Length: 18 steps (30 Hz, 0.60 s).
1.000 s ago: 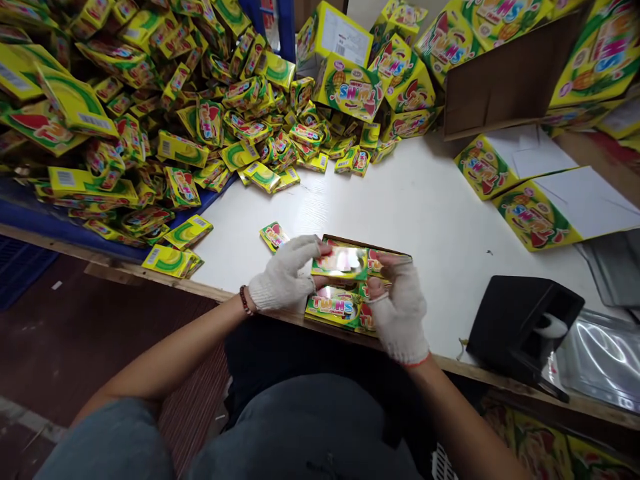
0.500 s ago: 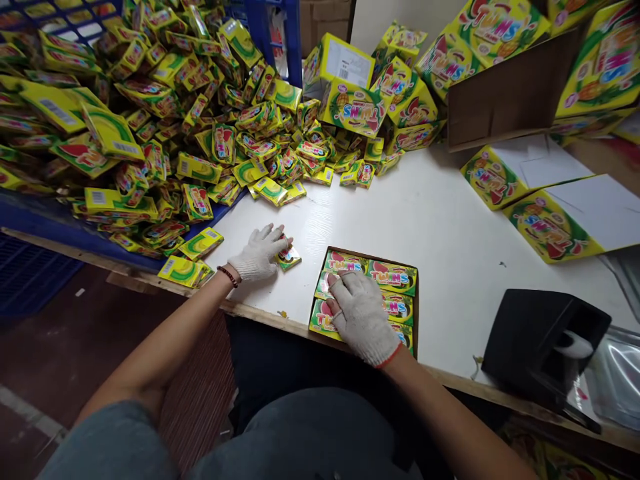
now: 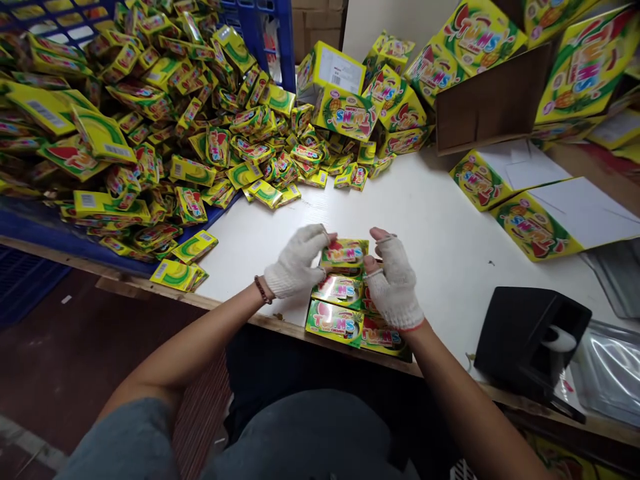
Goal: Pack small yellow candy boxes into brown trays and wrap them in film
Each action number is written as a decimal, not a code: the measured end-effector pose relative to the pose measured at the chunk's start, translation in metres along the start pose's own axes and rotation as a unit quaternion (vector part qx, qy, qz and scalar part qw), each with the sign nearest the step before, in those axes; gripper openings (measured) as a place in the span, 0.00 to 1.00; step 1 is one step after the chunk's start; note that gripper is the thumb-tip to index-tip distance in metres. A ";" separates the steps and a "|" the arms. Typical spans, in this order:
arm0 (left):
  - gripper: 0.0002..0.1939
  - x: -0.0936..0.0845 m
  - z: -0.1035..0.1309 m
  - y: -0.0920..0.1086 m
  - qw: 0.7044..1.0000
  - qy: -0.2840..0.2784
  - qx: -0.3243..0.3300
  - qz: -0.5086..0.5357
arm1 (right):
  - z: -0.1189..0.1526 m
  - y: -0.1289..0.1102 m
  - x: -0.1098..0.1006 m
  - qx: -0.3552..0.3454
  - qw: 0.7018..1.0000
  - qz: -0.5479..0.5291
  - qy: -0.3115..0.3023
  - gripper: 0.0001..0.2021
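Observation:
My left hand [image 3: 300, 261], in a white fingerless knit glove with a beaded bracelet at the wrist, grips the left end of a small yellow-green TWINS packet [image 3: 346, 254]. That packet is over the far left part of a shallow open box [image 3: 413, 359] at the table's front edge. Similar packets [image 3: 334, 321] lie face up in rows inside it. My right hand [image 3: 396, 283], gloved alike, is over the box's right side. Its thumb and fingers are apart close to the held packet's right end; whether they touch it I cannot make out. It hides some packets below.
A large heap of packets [image 3: 150, 100] spills from a blue crate [image 3: 277, 40] onto the white table [image 3: 280, 227]. A few packets [image 3: 177, 273] lie at the front left edge. Display boxes [image 3: 537, 220] and a brown carton [image 3: 493, 100] stand right, beyond a black tape dispenser [image 3: 530, 340].
My left hand has picked up the loose packet from the table and carried it right, over the box. My right hand has lifted off the packets and shifted right, its fingers spreading.

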<state>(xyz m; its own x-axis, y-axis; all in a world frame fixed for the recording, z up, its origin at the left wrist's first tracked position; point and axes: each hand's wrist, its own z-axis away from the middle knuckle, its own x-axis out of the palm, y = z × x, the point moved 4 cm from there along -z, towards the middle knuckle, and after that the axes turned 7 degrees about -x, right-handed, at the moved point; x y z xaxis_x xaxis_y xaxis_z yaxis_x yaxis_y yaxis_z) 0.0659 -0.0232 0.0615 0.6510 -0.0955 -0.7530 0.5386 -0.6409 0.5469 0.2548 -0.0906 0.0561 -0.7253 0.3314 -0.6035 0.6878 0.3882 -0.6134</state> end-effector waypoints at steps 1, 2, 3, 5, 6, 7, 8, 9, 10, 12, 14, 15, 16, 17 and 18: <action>0.26 0.008 0.000 0.005 1.000 -0.021 0.001 0.004 | -0.006 0.001 0.004 -0.015 1.000 0.007 -0.013 0.22; 0.25 0.013 0.000 0.008 0.999 -0.034 -0.007 0.008 | -0.010 0.002 0.010 -0.029 0.999 0.014 -0.030 0.20; 0.25 0.017 0.002 0.008 0.999 -0.039 -0.020 0.013 | -0.011 0.002 0.016 -0.042 0.997 0.022 -0.054 0.19; 0.23 0.018 0.007 0.005 0.998 -0.032 -0.039 0.026 | -0.008 0.003 0.025 -0.061 0.994 0.037 -0.087 0.18; 0.22 0.017 0.011 0.003 0.998 -0.026 -0.041 0.033 | -0.005 0.002 0.028 -0.068 0.993 0.045 -0.091 0.18; 0.20 0.016 0.015 0.002 0.998 -0.019 -0.042 0.038 | -0.001 0.001 0.029 -0.073 0.992 0.053 -0.088 0.18; 0.19 0.016 0.018 0.001 0.998 -0.009 -0.043 0.040 | 0.003 -0.001 0.029 -0.078 0.992 0.060 -0.085 0.18; 0.18 0.016 0.021 0.002 0.998 0.000 -0.044 0.040 | 0.007 -0.003 0.029 -0.083 0.991 0.067 -0.084 0.18; 0.17 0.017 0.023 0.003 0.998 0.008 -0.047 0.035 | 0.009 -0.005 0.029 -0.091 0.989 0.074 -0.089 0.18; 0.16 0.020 0.026 0.006 0.998 0.011 -0.054 0.010 | 0.012 -0.009 0.031 -0.105 0.983 0.090 -0.117 0.18; 0.15 0.025 0.026 0.009 0.998 -0.006 -0.053 -0.032 | 0.011 -0.009 0.034 -0.111 0.976 0.114 -0.151 0.19; 0.14 0.027 0.025 0.009 0.997 -0.015 -0.056 -0.053 | 0.010 -0.009 0.035 -0.111 0.972 0.126 -0.167 0.19; 0.14 0.028 0.025 0.008 0.996 -0.022 -0.064 -0.066 | 0.009 -0.007 0.036 -0.109 0.969 0.133 -0.180 0.19; 0.15 0.030 0.026 0.005 0.994 -0.026 -0.078 -0.067 | 0.009 -0.006 0.036 -0.107 0.968 0.132 -0.187 0.20; 0.16 0.031 0.027 0.001 0.994 -0.023 -0.096 -0.052 | 0.009 -0.005 0.035 -0.104 0.970 0.121 -0.185 0.20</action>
<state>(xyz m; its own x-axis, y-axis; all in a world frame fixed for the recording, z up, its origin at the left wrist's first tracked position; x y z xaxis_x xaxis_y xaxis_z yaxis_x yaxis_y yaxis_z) 0.0723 -0.0477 0.0288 0.5644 -0.0737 -0.8222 0.6966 -0.4920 0.5222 0.2263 -0.0888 0.0332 -0.4562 0.1175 -0.8821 0.7872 0.5154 -0.3385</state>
